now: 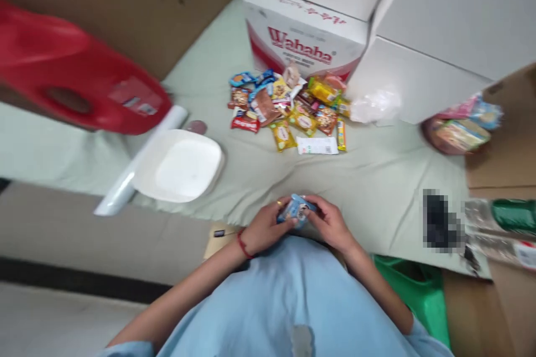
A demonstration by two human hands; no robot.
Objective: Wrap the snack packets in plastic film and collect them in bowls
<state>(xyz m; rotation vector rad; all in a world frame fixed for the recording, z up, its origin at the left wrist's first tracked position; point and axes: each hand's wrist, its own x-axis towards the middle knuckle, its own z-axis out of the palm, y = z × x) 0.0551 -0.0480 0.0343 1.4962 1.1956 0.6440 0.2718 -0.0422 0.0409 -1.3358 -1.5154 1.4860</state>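
Observation:
Both my hands grip one small blue snack packet [296, 209] just in front of my body, at the table's near edge. My left hand [268, 226] has its fingers behind the packet and its thumb on the front. From the other side my right hand [332, 223] pinches it the same way. Whether the wrapper is torn cannot be made out. Beyond my hands lies a pile of wrapped snacks [304, 121] in yellow, brown, red and blue. A white packet [317, 145] lies flat at the pile's near side.
A white plastic basin [180, 164] stands to the left beside a rolled sheet [113, 195] and a red jug [75, 67]. Behind the snacks is a Wahaha carton [307, 39]. To the right are a bowl of packets [456, 136], a clear plastic bag [377, 106] and bottles [513, 216].

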